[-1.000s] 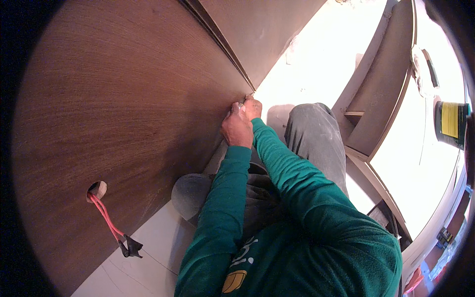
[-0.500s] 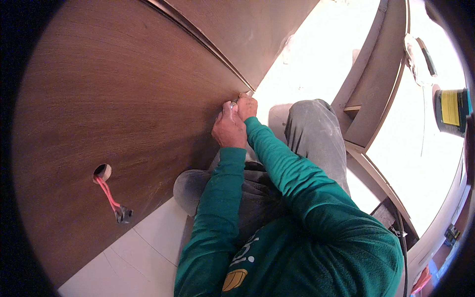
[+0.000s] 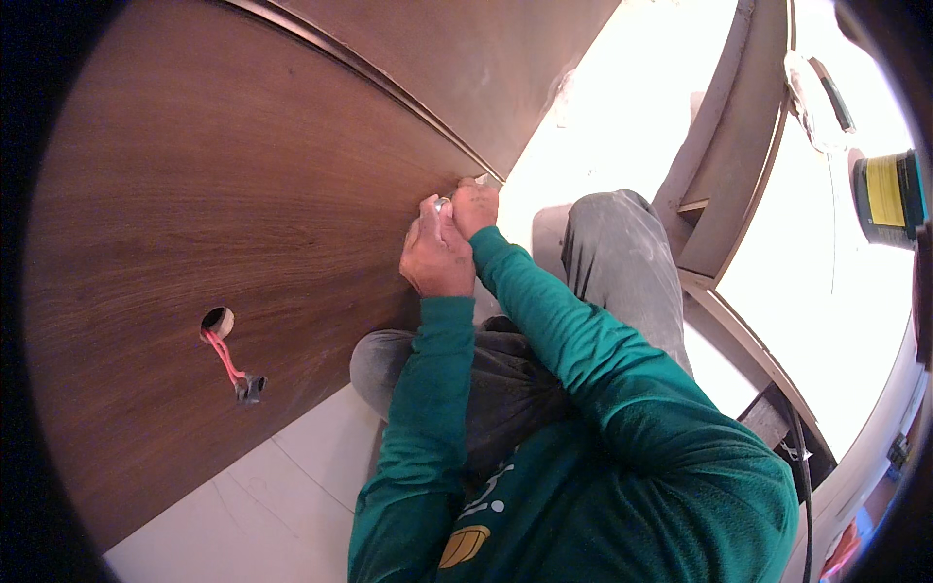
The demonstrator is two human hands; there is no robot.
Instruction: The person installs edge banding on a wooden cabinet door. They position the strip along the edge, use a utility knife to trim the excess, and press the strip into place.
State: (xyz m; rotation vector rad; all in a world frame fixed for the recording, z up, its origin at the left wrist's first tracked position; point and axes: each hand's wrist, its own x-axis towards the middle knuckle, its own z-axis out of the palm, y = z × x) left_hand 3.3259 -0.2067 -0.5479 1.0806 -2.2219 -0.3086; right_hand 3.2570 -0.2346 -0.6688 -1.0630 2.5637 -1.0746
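Low on a dark brown wood-grain panel [image 3: 292, 194], my two hands are close together, near the lower end of a long groove [image 3: 389, 87]. My left hand [image 3: 437, 257] is closed with a small shiny round thing [image 3: 443, 204] showing at its thumb and fingers; its kind I cannot make out. Just beyond it, my right hand [image 3: 476, 209] has its fingers curled in against the panel. A small pale bit [image 3: 482, 180] shows at its fingertips, too small to name.
At left, red wires [image 3: 224, 355] with dark taped ends hang from a round hole [image 3: 217, 323] in the panel. My bent knee [image 3: 612, 233] is beside my right arm. Brown boards [image 3: 729, 165] stand at right, with a dark bucket with a yellow label [image 3: 886, 191] beyond. A black cable [image 3: 805, 486] runs at lower right.
The view has shifted a little. My hands have moved slightly left in the picture, still close together at the panel, and my left hand has turned a little.
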